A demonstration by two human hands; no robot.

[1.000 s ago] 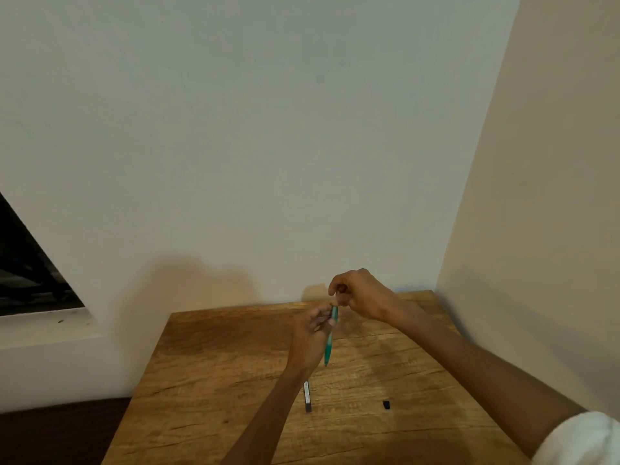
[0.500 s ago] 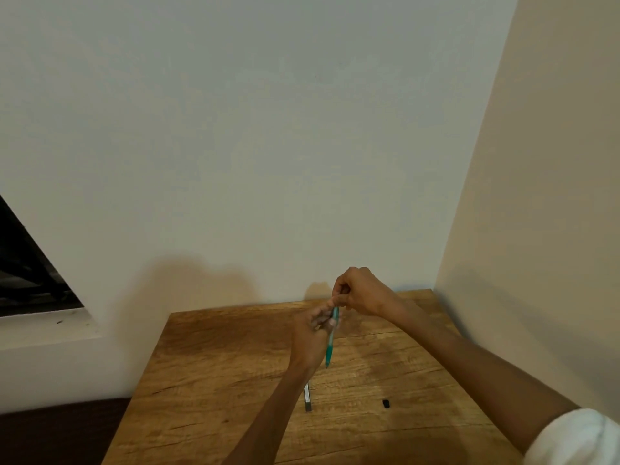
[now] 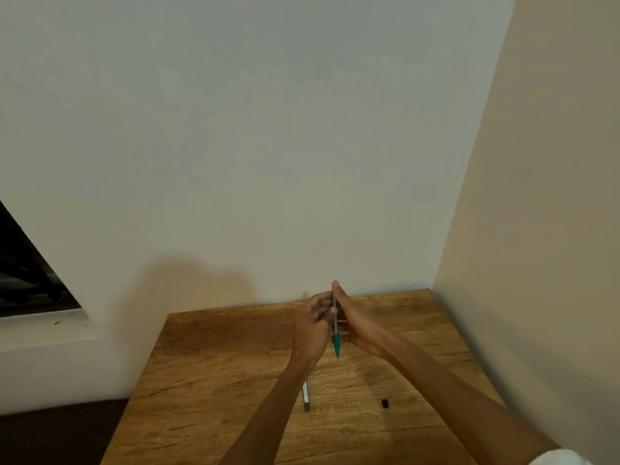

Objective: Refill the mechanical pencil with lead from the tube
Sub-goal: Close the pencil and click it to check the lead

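My left hand (image 3: 313,325) grips a green mechanical pencil (image 3: 336,345) above the wooden table (image 3: 208,374), holding it nearly upright with the tip pointing down. My right hand (image 3: 352,318) lies right beside the pencil, its long fingers straight and pointing up past the pencil's top end, which they hide. The slim lead tube (image 3: 306,397) lies on the table below my left forearm, which partly covers it. A small black cap (image 3: 385,403) lies on the table to the tube's right.
The table stands in a corner, with a white wall behind it and a beige wall (image 3: 536,229) on the right. A dark window opening (image 3: 23,273) with a white sill is at the left. Dark floor shows left of the table.
My right hand has changed from pinching at the pencil's top with curled fingers to lying straight alongside it. Both hands and the pencil sit a little lower.
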